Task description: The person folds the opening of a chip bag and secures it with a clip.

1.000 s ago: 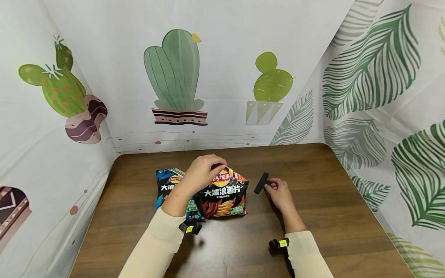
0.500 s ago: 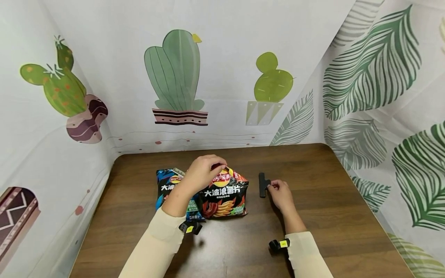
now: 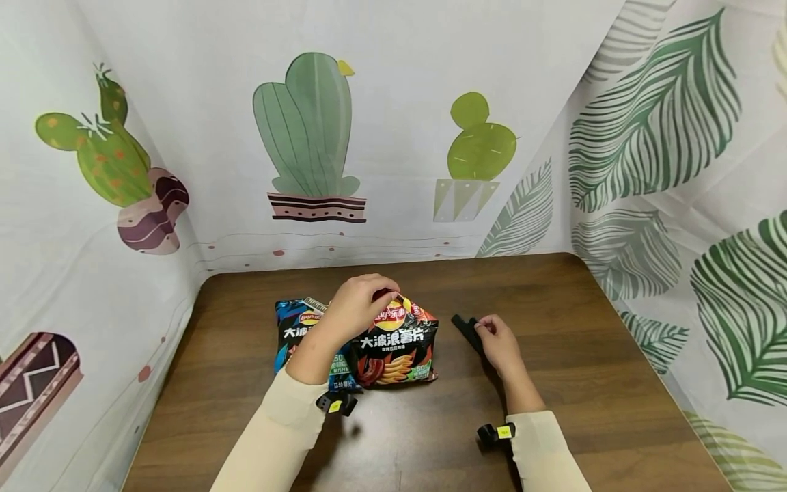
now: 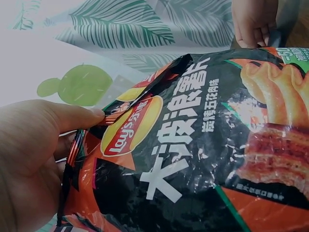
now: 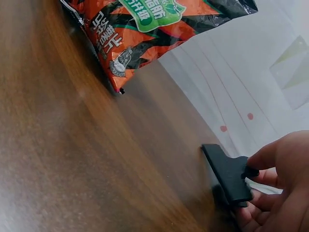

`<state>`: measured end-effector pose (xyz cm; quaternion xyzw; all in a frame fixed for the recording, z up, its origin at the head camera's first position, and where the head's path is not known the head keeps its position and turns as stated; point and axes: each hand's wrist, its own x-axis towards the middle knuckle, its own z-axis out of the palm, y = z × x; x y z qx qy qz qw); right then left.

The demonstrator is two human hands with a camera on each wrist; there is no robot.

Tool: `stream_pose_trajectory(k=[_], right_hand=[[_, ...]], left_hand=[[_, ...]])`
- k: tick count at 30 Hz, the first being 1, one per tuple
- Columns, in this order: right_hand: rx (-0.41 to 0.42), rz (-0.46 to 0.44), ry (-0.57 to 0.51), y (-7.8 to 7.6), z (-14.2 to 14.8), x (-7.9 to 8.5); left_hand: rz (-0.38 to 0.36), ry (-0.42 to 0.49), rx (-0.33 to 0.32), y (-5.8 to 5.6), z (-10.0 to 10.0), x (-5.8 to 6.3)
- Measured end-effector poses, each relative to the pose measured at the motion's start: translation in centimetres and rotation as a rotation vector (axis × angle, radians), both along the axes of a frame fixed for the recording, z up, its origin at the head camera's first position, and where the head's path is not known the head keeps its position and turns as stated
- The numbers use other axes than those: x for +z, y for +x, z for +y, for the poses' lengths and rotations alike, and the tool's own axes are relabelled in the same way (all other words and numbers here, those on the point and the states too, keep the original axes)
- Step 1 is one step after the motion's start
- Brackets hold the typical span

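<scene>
My left hand [image 3: 363,305] pinches the folded top edge of a black and orange bag of potato chips [image 3: 396,348], which stands up on the table; in the left wrist view the thumb presses on the fold. To the right of that bag, my right hand [image 3: 496,342] holds a black bag clip [image 5: 227,174] by its tab between thumb and fingers. The clip's long bar is tilted, low over the tabletop. A blue bag of potato chips [image 3: 298,335] lies to the left, partly hidden behind my left forearm.
Everything sits on a brown wooden table [image 3: 590,383] with rounded back corners. A white cloth printed with cacti and leaves [image 3: 406,123] hangs behind and at both sides. A camera is strapped to each wrist.
The right hand has turned the bag clip: its bar slanted one way, then stood straight, and now slants the other way. The left hand and both bags have stayed put.
</scene>
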<state>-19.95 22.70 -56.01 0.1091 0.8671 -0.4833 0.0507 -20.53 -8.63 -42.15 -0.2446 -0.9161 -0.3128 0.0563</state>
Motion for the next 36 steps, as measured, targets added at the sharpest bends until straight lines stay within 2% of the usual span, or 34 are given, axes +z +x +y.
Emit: stream_pose_trajectory(k=[11, 17, 22, 25, 31, 36], right_hand=[[-0.006, -0.012, -0.125, 0.3, 0.4, 0.2], [-0.041, 0.000, -0.218, 0.5, 0.4, 0.5], [-0.073, -0.004, -0.352, 0.3, 0.4, 0.7], [-0.078, -0.015, -0.439, 0.4, 0.3, 1.3], [-0.044, 0.005, -0.510, 1.3, -0.5, 3.6], [-0.027, 0.040, -0.563, 0.7, -0.4, 2.1]], left_hand=[[-0.015, -0.008, 0.016, 0.0, 0.1, 0.0], [-0.019, -0.002, 0.019, 0.1, 0.0, 0.1], [-0.022, -0.002, 0.022, 0.0, 0.0, 0.0], [-0.025, 0.003, 0.022, 0.0, 0.0, 0.0], [-0.030, 0.006, 0.027, -0.1, -0.1, -0.2], [-0.029, 0.007, 0.025, -0.2, -0.2, -0.2]])
